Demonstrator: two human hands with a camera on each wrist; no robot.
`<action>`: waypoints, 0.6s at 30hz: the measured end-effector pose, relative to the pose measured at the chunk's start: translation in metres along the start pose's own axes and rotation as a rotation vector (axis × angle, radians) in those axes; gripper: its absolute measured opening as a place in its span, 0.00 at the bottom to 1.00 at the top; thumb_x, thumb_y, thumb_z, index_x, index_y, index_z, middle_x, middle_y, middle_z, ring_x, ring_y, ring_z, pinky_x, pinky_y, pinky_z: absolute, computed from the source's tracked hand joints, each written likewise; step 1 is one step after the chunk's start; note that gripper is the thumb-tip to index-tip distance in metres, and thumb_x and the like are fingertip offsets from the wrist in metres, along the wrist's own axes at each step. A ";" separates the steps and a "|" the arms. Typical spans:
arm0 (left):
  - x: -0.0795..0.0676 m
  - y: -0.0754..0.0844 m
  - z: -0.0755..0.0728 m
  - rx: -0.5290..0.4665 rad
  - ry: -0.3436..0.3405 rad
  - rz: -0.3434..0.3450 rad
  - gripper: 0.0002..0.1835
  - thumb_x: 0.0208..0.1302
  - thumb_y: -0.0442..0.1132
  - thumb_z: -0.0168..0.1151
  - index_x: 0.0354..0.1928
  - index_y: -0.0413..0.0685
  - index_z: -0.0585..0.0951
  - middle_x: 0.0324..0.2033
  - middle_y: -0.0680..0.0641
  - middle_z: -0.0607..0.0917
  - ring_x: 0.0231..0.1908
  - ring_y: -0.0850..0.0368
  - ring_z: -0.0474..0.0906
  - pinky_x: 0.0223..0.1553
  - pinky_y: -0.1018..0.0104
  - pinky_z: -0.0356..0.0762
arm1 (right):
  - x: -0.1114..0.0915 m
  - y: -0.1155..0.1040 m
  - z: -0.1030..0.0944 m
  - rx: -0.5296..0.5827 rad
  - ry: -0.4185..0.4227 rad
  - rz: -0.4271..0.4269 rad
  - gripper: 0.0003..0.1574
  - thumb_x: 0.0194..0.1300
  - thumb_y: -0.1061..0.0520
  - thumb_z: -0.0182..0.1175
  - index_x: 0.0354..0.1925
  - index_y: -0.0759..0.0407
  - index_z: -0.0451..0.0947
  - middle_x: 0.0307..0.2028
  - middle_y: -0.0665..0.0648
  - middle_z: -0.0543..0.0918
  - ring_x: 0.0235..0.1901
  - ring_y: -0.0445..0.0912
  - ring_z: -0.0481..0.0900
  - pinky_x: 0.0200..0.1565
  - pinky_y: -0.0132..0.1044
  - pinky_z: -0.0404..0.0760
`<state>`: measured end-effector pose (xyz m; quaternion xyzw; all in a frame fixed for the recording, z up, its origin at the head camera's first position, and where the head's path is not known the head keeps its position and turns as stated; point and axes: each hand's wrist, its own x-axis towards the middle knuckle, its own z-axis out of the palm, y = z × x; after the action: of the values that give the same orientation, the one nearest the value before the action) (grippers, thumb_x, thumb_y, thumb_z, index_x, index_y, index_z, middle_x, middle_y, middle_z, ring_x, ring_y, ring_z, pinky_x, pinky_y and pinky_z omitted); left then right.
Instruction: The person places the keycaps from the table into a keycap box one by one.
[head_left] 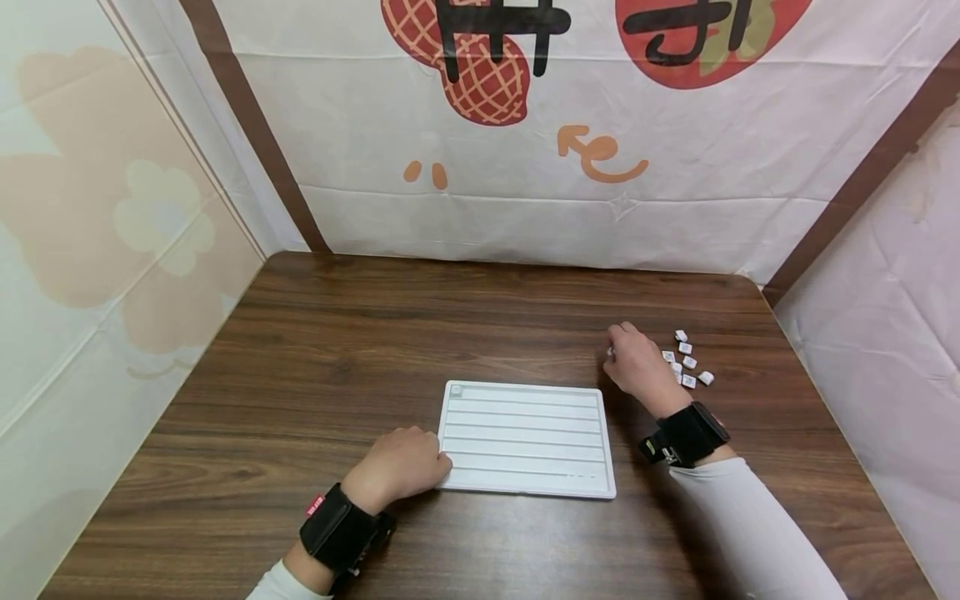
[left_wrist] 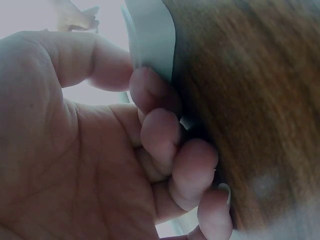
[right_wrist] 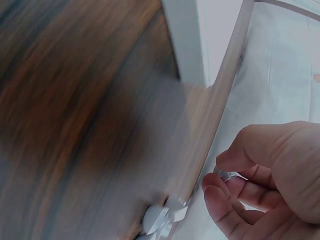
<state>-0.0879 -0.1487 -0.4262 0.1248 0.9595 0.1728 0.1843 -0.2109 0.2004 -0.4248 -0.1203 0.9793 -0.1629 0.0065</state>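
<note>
A flat white board [head_left: 528, 437] with raised ridges running in rows lies on the table. One small white keycap [head_left: 457, 390] sits in its top left corner. At the board's lower left, my left hand [head_left: 405, 462] grips the edge, thumb on top and curled fingers beneath; the left wrist view shows the board's corner [left_wrist: 152, 37] between them. My right hand [head_left: 637, 362] is beyond the board's upper right corner, pinching a small white keycap [right_wrist: 229, 175] between thumb and fingertips. Fingers hide most of that piece. Loose white keycaps [head_left: 689, 363] lie just right of the hand.
The brown wood-grain table [head_left: 315, 358] extends around the board. A printed cloth [head_left: 360, 150] hangs along its back edge, and more pale cloth [head_left: 885, 275] hangs on the right side. Black camera bands [head_left: 341, 529] wrap both wrists.
</note>
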 end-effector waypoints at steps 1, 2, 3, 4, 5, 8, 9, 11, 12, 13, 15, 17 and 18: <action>0.000 0.000 0.000 0.000 0.001 -0.003 0.18 0.62 0.40 0.52 0.13 0.53 0.66 0.15 0.53 0.65 0.18 0.57 0.60 0.22 0.62 0.58 | 0.001 -0.002 0.000 0.001 -0.005 0.000 0.14 0.62 0.68 0.59 0.48 0.69 0.75 0.42 0.63 0.75 0.35 0.53 0.77 0.38 0.48 0.77; 0.000 0.000 0.000 0.002 0.001 -0.003 0.18 0.62 0.40 0.52 0.13 0.52 0.66 0.15 0.52 0.65 0.18 0.56 0.60 0.22 0.62 0.58 | 0.001 -0.004 0.000 -0.001 -0.011 -0.004 0.15 0.63 0.68 0.59 0.49 0.69 0.76 0.43 0.64 0.75 0.36 0.53 0.78 0.39 0.48 0.78; 0.000 -0.001 0.000 0.003 0.001 -0.003 0.18 0.62 0.40 0.52 0.13 0.52 0.66 0.15 0.52 0.66 0.18 0.56 0.61 0.22 0.62 0.59 | 0.002 -0.007 0.000 0.001 -0.018 -0.006 0.16 0.63 0.68 0.59 0.51 0.70 0.76 0.44 0.64 0.75 0.37 0.53 0.78 0.40 0.48 0.78; 0.001 -0.001 0.000 0.005 0.003 -0.002 0.18 0.62 0.40 0.52 0.13 0.52 0.66 0.15 0.52 0.66 0.19 0.56 0.61 0.22 0.62 0.59 | 0.002 -0.009 0.000 0.002 -0.026 -0.008 0.17 0.64 0.68 0.59 0.52 0.70 0.77 0.44 0.64 0.75 0.37 0.54 0.79 0.40 0.48 0.78; 0.000 -0.001 0.000 0.006 0.003 0.000 0.18 0.62 0.40 0.52 0.13 0.52 0.66 0.15 0.52 0.66 0.19 0.56 0.61 0.22 0.62 0.59 | 0.002 -0.012 0.000 0.004 -0.030 -0.013 0.17 0.64 0.68 0.59 0.52 0.70 0.77 0.45 0.64 0.75 0.38 0.54 0.79 0.41 0.49 0.78; 0.000 -0.001 0.001 0.009 0.003 0.005 0.19 0.62 0.40 0.52 0.13 0.53 0.66 0.15 0.53 0.65 0.18 0.56 0.60 0.21 0.62 0.58 | 0.003 -0.021 0.001 0.011 -0.032 -0.038 0.16 0.63 0.68 0.58 0.50 0.68 0.77 0.45 0.63 0.75 0.39 0.56 0.79 0.42 0.50 0.79; 0.000 -0.002 0.001 0.008 0.002 0.005 0.19 0.62 0.40 0.52 0.13 0.53 0.65 0.15 0.53 0.64 0.18 0.57 0.59 0.21 0.63 0.58 | 0.004 -0.024 0.001 0.018 -0.032 -0.047 0.15 0.63 0.68 0.58 0.49 0.68 0.77 0.44 0.63 0.75 0.39 0.55 0.79 0.42 0.49 0.79; 0.000 -0.002 0.000 0.009 -0.002 0.003 0.19 0.62 0.40 0.52 0.13 0.53 0.65 0.15 0.53 0.64 0.18 0.57 0.59 0.22 0.63 0.57 | 0.004 -0.029 0.002 0.027 -0.027 -0.068 0.14 0.63 0.69 0.59 0.48 0.67 0.77 0.44 0.62 0.74 0.40 0.55 0.79 0.42 0.49 0.79; 0.000 -0.002 0.000 0.009 -0.005 0.001 0.19 0.62 0.40 0.52 0.13 0.53 0.65 0.15 0.53 0.64 0.18 0.57 0.59 0.22 0.63 0.57 | 0.005 -0.032 0.002 0.029 -0.028 -0.078 0.14 0.63 0.68 0.59 0.48 0.67 0.77 0.43 0.62 0.74 0.40 0.54 0.79 0.41 0.48 0.79; 0.000 -0.002 0.000 0.008 -0.005 0.002 0.19 0.62 0.40 0.52 0.13 0.53 0.65 0.15 0.53 0.64 0.18 0.57 0.59 0.21 0.63 0.58 | 0.005 -0.036 0.003 0.038 -0.031 -0.086 0.14 0.63 0.69 0.59 0.49 0.67 0.77 0.44 0.61 0.75 0.40 0.54 0.79 0.41 0.48 0.79; 0.001 -0.003 0.000 0.007 -0.008 0.001 0.19 0.62 0.40 0.52 0.13 0.53 0.66 0.15 0.53 0.64 0.18 0.57 0.59 0.22 0.63 0.57 | 0.005 -0.041 0.003 0.044 -0.032 -0.106 0.15 0.63 0.69 0.59 0.50 0.66 0.78 0.44 0.61 0.75 0.38 0.52 0.79 0.40 0.45 0.79; 0.001 -0.003 0.000 0.004 -0.008 0.002 0.19 0.62 0.40 0.52 0.13 0.53 0.66 0.15 0.53 0.64 0.18 0.57 0.59 0.22 0.63 0.57 | 0.005 -0.047 0.004 0.042 -0.030 -0.122 0.16 0.63 0.69 0.59 0.50 0.65 0.79 0.44 0.60 0.76 0.36 0.51 0.78 0.37 0.44 0.78; 0.000 -0.003 0.000 0.003 -0.008 0.004 0.19 0.62 0.40 0.52 0.13 0.53 0.65 0.15 0.54 0.64 0.18 0.57 0.59 0.22 0.63 0.57 | 0.005 -0.050 0.004 0.036 -0.025 -0.136 0.16 0.63 0.69 0.59 0.50 0.65 0.80 0.44 0.60 0.76 0.35 0.50 0.78 0.37 0.43 0.78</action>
<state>-0.0888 -0.1513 -0.4274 0.1279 0.9587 0.1714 0.1877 -0.2040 0.1518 -0.4129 -0.1885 0.9655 -0.1792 0.0099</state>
